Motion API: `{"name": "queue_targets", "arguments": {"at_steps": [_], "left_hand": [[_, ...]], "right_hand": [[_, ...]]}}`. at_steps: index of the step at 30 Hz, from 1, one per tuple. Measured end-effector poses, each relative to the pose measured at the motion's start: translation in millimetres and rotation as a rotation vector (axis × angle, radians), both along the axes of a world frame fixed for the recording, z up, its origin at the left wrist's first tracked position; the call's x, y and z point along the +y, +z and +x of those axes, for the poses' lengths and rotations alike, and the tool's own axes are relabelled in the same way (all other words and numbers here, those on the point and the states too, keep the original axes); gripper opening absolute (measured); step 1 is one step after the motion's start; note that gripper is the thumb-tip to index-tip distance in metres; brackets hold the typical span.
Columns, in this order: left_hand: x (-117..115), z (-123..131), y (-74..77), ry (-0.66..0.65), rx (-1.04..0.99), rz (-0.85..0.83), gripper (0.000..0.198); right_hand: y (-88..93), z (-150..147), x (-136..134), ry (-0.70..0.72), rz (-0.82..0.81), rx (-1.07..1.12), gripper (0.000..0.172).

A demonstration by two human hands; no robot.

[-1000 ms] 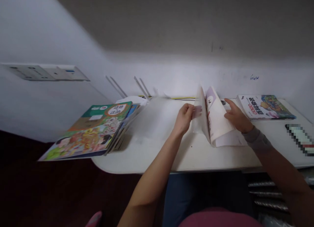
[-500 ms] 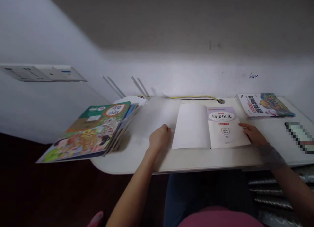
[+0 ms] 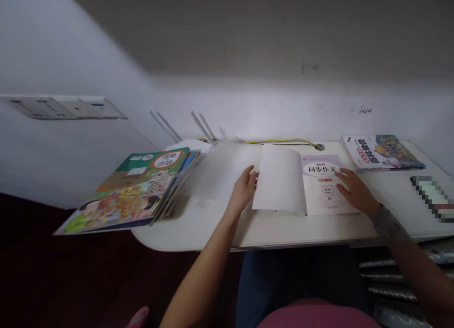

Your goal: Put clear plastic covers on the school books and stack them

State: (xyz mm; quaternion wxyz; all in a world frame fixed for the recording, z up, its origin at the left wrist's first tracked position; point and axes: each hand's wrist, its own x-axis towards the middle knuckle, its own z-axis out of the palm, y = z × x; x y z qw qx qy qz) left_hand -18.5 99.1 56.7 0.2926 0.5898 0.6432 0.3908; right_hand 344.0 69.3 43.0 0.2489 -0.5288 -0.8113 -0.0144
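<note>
A thin book (image 3: 321, 195) lies open on the white desk, with a printed title page on its right side. Its blank white left leaf (image 3: 278, 181), apparently the inside of the front cover, is raised off the desk along its left edge. My left hand (image 3: 244, 188) is at that edge, fingers closed on it; the fingertips are partly hidden behind the leaf. Over the right side of the title page, my right hand (image 3: 356, 191) rests with fingers spread. A pale, see-through sheet (image 3: 216, 174) lies left of the book.
A stack of picture-covered books (image 3: 131, 191) overhangs the left desk end. More books (image 3: 385, 153) lie at the back right, and a blurred-out phone-like item (image 3: 434, 198) at the right. Thin antennas (image 3: 202, 125) and a yellow cable (image 3: 280, 141) run along the wall.
My left hand has moved right to the book, and the left leaf has lifted. My right hand has slid left over the title page, its fingers spreading.
</note>
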Motion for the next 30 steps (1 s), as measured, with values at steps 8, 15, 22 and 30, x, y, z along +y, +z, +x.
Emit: {"name": "queue_targets", "arguments": {"at_steps": [8,15,22,30], "left_hand": [[9.0,61.6,11.0,-0.286,-0.745,-0.127,0.069],[17.5,76.6,-12.6,-0.431,0.143,0.145,0.048],[24.3,41.7,-40.8,-0.276,0.920,0.132,0.061],[20.6,40.4,-52.3,-0.255,0.936,0.128,0.059]], "right_hand": [[56.6,-83.1,29.6,0.286,0.020,0.027,0.047],[43.3,-109.8,47.4,0.259,-0.161,-0.310,0.064],[7.1,-114.9,50.7,0.178,-0.142,-0.408,0.055],[-10.0,-140.0,53.8,0.111,-0.082,-0.425,0.044]]}}
